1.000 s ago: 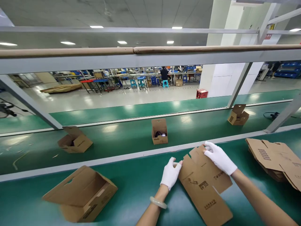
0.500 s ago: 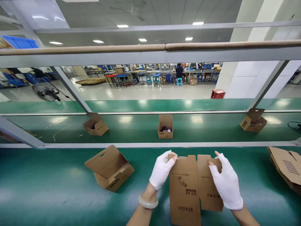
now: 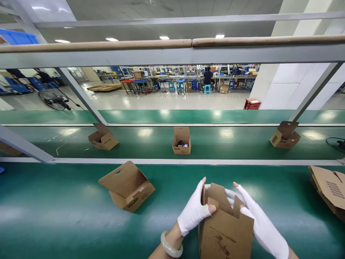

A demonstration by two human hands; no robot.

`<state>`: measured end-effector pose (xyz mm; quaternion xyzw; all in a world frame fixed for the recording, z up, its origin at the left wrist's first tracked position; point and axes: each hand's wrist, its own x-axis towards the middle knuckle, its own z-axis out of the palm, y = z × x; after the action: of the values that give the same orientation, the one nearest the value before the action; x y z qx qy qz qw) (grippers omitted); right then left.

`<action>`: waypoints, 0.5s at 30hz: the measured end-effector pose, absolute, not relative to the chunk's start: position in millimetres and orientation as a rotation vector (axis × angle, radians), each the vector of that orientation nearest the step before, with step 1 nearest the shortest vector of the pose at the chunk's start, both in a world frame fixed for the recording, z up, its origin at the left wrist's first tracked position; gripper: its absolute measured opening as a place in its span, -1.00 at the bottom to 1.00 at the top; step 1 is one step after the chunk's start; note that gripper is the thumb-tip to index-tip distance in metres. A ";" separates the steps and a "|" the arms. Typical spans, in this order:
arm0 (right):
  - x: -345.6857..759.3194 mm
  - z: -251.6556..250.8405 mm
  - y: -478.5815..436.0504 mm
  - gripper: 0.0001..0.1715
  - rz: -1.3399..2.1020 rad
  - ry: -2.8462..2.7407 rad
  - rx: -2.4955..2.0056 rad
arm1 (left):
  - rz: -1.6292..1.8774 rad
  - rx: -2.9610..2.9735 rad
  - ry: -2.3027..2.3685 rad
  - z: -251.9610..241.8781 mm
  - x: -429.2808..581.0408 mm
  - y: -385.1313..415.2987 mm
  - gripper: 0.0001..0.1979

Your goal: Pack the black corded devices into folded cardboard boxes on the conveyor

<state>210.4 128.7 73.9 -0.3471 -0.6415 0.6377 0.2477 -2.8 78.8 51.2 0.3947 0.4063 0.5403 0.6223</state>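
Observation:
A brown cardboard box (image 3: 226,233) stands opened out in front of me, its short end flaps pointing up. Gloved in white, my left hand (image 3: 194,208) grips its left side, thumb on the near face and fingers behind the left wall. My right hand (image 3: 257,216), in the same kind of glove, holds the right side with fingers along the back and thumb near a flap. Part of the right hand's fingers is hidden by the cardboard. To the left sits another cardboard box (image 3: 137,196) with its lid raised.
A stack of flat cardboard (image 3: 329,190) lies at the right edge. Beyond a pale rail (image 3: 151,161), three open boxes ride on the conveyor belt: left (image 3: 107,141), middle (image 3: 182,148) with a dark item inside, and right (image 3: 283,140). A metal frame crosses above.
The flat cardboard piece in my hands has been opened into a box shape, and both hands moved round its sides. The boxes on the far belt have shifted left.

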 end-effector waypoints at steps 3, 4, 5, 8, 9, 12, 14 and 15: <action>213.9 66.7 122.3 -0.30 1.900 -1.683 -0.905 | 1.190 0.844 0.997 42.8 -6.4 70.5 0.15; 216.2 62.6 122.4 -0.33 1.848 -1.704 -0.923 | 1.185 0.840 1.020 40.0 -7.2 67.1 0.12; 219.0 58.6 123.0 -0.38 1.719 -1.757 -0.971 | 1.185 0.840 1.046 37.4 -7.8 64.0 0.10; 227.5 55.4 123.9 -0.51 0.981 -2.037 -1.069 | 1.166 0.833 1.124 31.6 -7.7 57.5 0.04; 228.9 58.6 122.8 -0.55 0.748 -2.166 -0.996 | 1.143 0.826 1.140 30.5 -7.0 56.0 0.03; 224.7 76.9 114.3 -0.70 0.446 -2.640 -0.620 | 1.075 0.821 1.140 28.7 -3.0 50.4 0.02; 217.6 88.6 106.1 -0.75 0.468 -2.902 -0.540 | 1.064 0.834 1.103 27.7 -0.5 43.7 0.00; 214.2 92.5 102.3 -0.76 0.492 -2.982 -0.555 | 1.066 0.852 1.065 27.4 0.1 39.1 -0.01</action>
<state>214.2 102.3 92.5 -0.1806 -0.9699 0.1600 0.0343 0.1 39.1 27.4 0.3749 0.4685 0.4690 0.6481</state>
